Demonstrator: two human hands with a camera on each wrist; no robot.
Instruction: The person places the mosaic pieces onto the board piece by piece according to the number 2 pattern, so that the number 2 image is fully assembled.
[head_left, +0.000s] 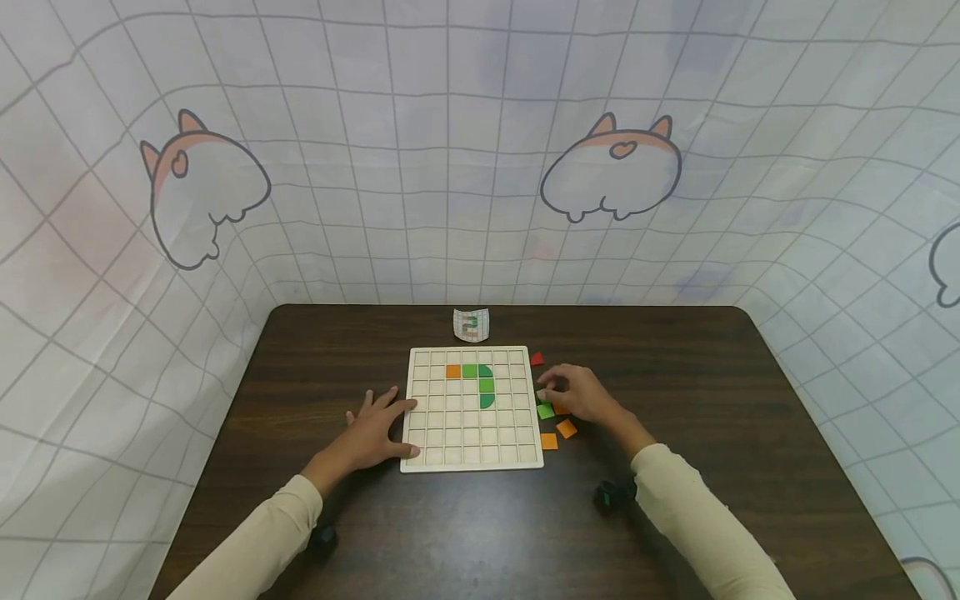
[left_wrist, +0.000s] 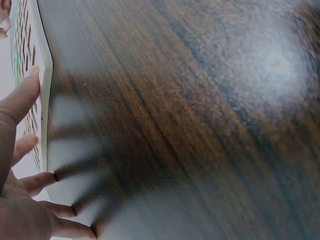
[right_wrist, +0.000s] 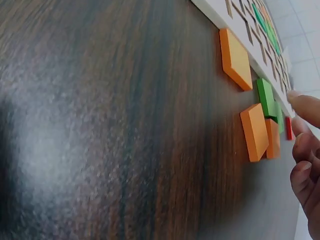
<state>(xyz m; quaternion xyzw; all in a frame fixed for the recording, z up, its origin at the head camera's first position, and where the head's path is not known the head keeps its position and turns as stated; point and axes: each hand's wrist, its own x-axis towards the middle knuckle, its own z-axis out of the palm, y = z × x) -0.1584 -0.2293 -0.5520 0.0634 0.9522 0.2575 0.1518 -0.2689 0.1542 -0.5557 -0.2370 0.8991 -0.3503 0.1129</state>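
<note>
Sleeves (head_left: pixel 251 542) sit nearest us. We count five tiles (head_left: pixel 487 385) set in the board (head_left: pixel 453 437), mid-table (head_left: pixel 465 533), running right, then down; we judge it part-done, loose tiles (head_left: pixel 566 428) remaining at right. Board lies squared, no clear long axis. Left hand (head_left: pixel 367 437) spreads, touching its left edge, gripping nothing; right hand (head_left: pixel 581 393) curls by loose tiles, hold unclear.

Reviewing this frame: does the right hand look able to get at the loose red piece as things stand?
Probably yes. The red piece lies beside the grid board, just beyond the right hand, and nothing visible blocks the way; whether that hand already holds something is unclear.
</note>
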